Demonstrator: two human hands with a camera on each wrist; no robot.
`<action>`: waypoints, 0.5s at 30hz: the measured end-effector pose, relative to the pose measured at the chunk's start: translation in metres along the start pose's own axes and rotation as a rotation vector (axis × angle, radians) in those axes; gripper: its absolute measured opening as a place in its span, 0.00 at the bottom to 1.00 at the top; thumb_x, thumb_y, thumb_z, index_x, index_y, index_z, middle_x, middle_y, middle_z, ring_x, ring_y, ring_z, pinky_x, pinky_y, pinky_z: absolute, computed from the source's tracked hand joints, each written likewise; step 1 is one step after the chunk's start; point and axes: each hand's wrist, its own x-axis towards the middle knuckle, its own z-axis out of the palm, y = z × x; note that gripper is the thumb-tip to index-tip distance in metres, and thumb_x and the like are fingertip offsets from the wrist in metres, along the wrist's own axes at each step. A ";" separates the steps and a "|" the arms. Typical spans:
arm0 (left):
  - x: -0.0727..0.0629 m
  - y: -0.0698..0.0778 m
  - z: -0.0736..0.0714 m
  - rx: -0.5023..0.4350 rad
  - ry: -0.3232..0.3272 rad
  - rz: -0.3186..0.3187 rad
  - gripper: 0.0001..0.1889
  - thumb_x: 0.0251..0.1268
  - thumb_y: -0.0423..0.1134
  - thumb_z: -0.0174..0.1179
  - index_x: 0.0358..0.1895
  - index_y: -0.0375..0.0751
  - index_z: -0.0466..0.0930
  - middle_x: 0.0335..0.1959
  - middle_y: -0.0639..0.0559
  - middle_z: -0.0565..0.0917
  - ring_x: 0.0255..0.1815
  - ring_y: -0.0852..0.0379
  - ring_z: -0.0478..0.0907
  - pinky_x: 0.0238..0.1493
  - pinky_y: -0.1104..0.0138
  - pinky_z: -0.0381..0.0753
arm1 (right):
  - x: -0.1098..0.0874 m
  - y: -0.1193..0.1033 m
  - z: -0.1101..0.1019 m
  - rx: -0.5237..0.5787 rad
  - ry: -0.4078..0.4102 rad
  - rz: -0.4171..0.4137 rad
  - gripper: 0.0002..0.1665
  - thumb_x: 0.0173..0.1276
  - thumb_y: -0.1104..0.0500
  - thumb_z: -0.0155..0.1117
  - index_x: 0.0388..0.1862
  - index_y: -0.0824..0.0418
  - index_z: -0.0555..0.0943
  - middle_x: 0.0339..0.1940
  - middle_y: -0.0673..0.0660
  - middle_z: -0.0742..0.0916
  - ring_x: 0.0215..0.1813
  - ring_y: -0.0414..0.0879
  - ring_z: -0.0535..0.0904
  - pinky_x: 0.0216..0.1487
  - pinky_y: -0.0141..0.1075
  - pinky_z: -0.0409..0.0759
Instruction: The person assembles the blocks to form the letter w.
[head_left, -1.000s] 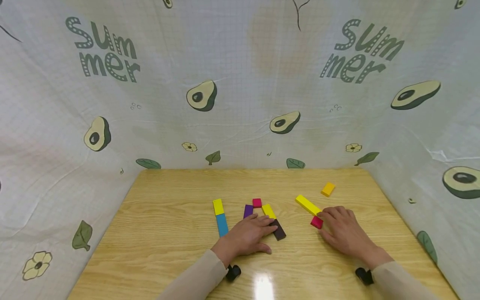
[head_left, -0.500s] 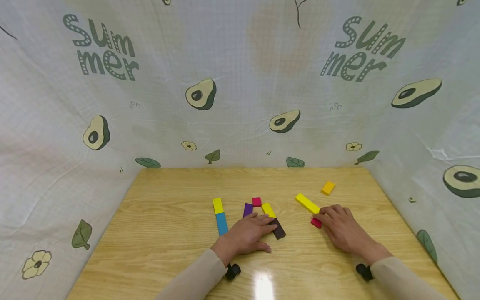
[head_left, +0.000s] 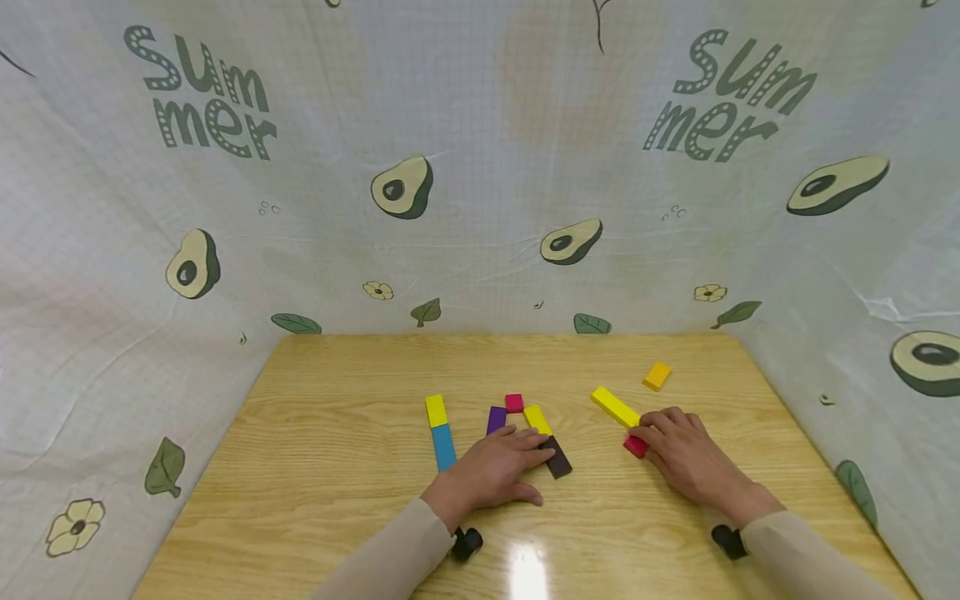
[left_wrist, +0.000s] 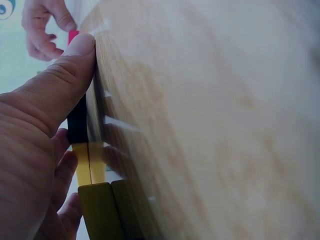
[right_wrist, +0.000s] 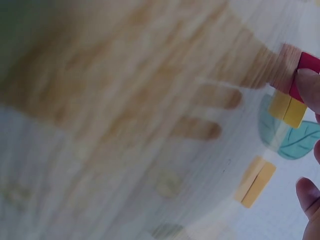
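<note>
The left hand (head_left: 491, 471) lies over several blocks, its fingers fairly straight. Its fingertips rest at a purple block (head_left: 497, 419), a yellow block (head_left: 536, 419) and a dark brown block (head_left: 557, 458); what lies under the palm is hidden. In the left wrist view, an olive-yellow block (left_wrist: 101, 212) stands beside its fingers. The right hand (head_left: 682, 458) pinches a small red block (head_left: 635, 447) with curled fingers and thumb. The thumb (right_wrist: 310, 87) presses that block in the right wrist view. A long yellow block (head_left: 615, 407) lies against the hand's fingertips, its near end close to the red block.
Left of the left hand, a yellow block (head_left: 437, 411) and a blue block (head_left: 444, 447) lie end to end. Another red block (head_left: 513, 403) sits beyond the left fingers. An orange block (head_left: 657, 375) lies at the back right. A printed cloth (head_left: 480, 208) surrounds the wooden table (head_left: 337, 500).
The right hand's fingers have come in over the red block from its right side and now hold it. The left hand has stayed where it was.
</note>
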 end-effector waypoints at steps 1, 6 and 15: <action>0.000 0.000 0.000 -0.001 0.001 0.000 0.38 0.72 0.66 0.59 0.81 0.56 0.68 0.83 0.57 0.66 0.84 0.60 0.61 0.84 0.54 0.56 | 0.000 0.000 0.000 -0.001 0.001 0.001 0.17 0.68 0.61 0.75 0.56 0.55 0.87 0.55 0.57 0.84 0.57 0.57 0.76 0.56 0.56 0.72; 0.000 0.000 0.001 0.006 0.003 0.000 0.38 0.72 0.66 0.59 0.81 0.56 0.68 0.83 0.57 0.66 0.84 0.60 0.61 0.84 0.54 0.56 | 0.000 0.001 0.001 0.012 0.034 -0.010 0.16 0.66 0.59 0.77 0.52 0.56 0.86 0.54 0.56 0.84 0.56 0.56 0.76 0.55 0.55 0.71; 0.001 0.000 0.001 0.028 0.004 -0.004 0.39 0.72 0.67 0.59 0.81 0.56 0.68 0.83 0.57 0.67 0.84 0.60 0.61 0.84 0.55 0.56 | 0.002 0.001 0.003 0.025 0.087 -0.015 0.15 0.63 0.54 0.80 0.45 0.56 0.85 0.49 0.55 0.83 0.53 0.54 0.75 0.52 0.51 0.70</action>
